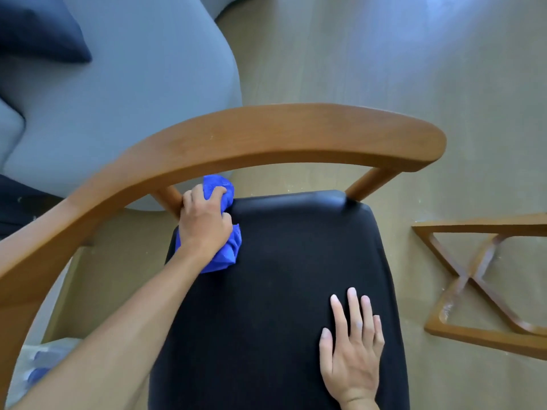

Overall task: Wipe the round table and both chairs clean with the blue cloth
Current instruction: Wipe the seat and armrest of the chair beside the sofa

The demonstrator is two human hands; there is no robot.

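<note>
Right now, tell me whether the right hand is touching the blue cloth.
Apart. The head view shows the right hand lying flat on the black seat, with bare seat between it and the blue cloth, which the left hand grips.

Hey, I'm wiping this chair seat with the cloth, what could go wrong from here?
The blue cloth is bunched in your left hand at the seat's back corner, so it may miss the rest of the black seat. Knuckles might knock the wooden backrest post.
</note>
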